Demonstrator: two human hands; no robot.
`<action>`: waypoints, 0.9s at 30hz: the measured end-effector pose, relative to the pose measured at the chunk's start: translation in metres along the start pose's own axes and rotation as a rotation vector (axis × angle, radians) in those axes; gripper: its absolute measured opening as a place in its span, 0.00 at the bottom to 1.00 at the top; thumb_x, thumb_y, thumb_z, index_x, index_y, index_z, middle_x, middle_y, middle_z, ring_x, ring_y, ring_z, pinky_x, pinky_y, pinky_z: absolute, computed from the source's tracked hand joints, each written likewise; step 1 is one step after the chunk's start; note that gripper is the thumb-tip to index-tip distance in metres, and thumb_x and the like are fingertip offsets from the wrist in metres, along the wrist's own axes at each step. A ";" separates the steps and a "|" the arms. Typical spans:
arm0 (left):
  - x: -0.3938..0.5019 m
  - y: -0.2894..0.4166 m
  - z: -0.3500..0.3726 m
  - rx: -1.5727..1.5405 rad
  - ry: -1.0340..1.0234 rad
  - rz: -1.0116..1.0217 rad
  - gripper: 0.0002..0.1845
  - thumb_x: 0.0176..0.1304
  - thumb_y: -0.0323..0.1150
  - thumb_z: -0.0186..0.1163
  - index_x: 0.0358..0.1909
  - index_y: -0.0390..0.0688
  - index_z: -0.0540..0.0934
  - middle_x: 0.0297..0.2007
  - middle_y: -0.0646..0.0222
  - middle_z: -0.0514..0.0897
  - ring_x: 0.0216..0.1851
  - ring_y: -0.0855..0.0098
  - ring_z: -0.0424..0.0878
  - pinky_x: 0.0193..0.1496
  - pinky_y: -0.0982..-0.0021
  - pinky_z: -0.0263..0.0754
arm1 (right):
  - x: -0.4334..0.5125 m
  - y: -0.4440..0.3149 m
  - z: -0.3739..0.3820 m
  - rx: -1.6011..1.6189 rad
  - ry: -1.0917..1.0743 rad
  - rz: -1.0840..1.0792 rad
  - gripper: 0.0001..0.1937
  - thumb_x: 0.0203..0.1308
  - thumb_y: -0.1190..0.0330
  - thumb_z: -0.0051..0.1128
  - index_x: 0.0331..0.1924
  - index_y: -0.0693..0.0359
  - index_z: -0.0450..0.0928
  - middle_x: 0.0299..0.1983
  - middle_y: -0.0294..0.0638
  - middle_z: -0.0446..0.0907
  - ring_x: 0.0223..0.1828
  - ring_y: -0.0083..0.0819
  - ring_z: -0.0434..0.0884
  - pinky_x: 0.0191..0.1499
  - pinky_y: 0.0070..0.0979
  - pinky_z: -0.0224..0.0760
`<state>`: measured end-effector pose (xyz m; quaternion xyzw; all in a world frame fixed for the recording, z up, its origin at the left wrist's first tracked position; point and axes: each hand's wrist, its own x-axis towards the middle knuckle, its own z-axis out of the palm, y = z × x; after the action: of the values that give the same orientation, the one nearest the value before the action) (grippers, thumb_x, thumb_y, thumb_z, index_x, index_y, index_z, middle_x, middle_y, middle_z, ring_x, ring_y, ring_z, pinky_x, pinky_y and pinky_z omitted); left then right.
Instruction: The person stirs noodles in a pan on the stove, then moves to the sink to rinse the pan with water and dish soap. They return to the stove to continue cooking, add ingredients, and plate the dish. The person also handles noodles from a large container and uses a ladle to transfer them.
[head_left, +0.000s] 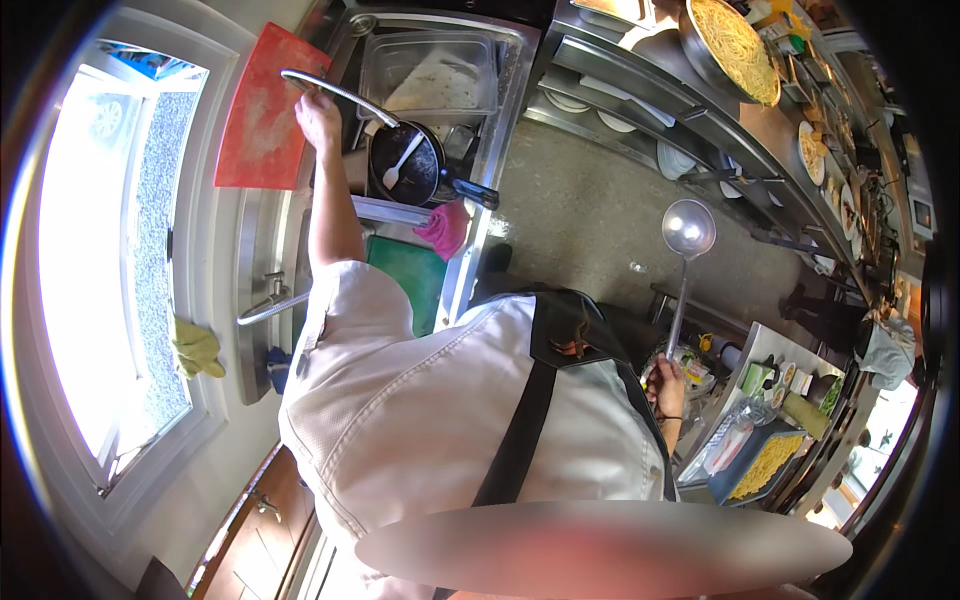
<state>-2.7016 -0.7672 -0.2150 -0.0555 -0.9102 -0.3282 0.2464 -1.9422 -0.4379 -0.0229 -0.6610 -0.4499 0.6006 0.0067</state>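
My left hand (319, 118) reaches to the tap at the sink, by the base of its curved metal spout (341, 91); whether the fingers grip it is hard to tell. Under the spout's end a black frying pan (424, 176) lies in the sink with a white spatula (405, 159) in it. A clear plastic tub (487, 75) sits beyond the pan. Beside my left hand a red cutting board (262, 120) leans at the wall. On the other side, my right hand (664, 381) is closed around the handle of a metal ladle (688, 229), held out over the floor.
A pink cloth (445, 229) hangs on the sink divider, near a green board (405, 274). A steel counter at the upper right carries a large pan of noodles (731, 49). At the right stands a tray of yellow food (765, 465). A person (885, 337) is at the far right.
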 end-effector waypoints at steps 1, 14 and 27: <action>0.011 -0.006 0.008 0.009 -0.042 0.036 0.15 0.63 0.36 0.57 0.44 0.35 0.81 0.44 0.44 0.82 0.47 0.43 0.78 0.53 0.50 0.74 | -0.002 0.000 -0.001 0.000 -0.007 0.004 0.14 0.69 0.54 0.59 0.34 0.54 0.73 0.18 0.28 0.68 0.12 0.17 0.61 0.12 0.18 0.49; 0.123 0.009 0.183 0.172 -0.492 0.195 0.17 0.63 0.39 0.57 0.45 0.36 0.80 0.45 0.47 0.82 0.47 0.46 0.80 0.51 0.52 0.76 | -0.030 -0.015 -0.001 -0.144 0.022 0.106 0.17 0.70 0.53 0.55 0.35 0.58 0.72 0.20 0.33 0.70 0.15 0.19 0.67 0.14 0.20 0.59; 0.072 -0.002 0.082 -0.856 -0.064 -0.483 0.19 0.71 0.40 0.51 0.51 0.36 0.80 0.54 0.51 0.82 0.56 0.51 0.79 0.59 0.58 0.76 | -0.002 0.037 -0.009 -0.022 -0.026 -0.044 0.17 0.67 0.55 0.56 0.37 0.65 0.76 0.21 0.35 0.73 0.14 0.25 0.69 0.16 0.26 0.63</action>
<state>-2.7992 -0.7220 -0.2360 0.0509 -0.6876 -0.7186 0.0903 -1.9132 -0.4565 -0.0393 -0.6430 -0.4711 0.6038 0.0068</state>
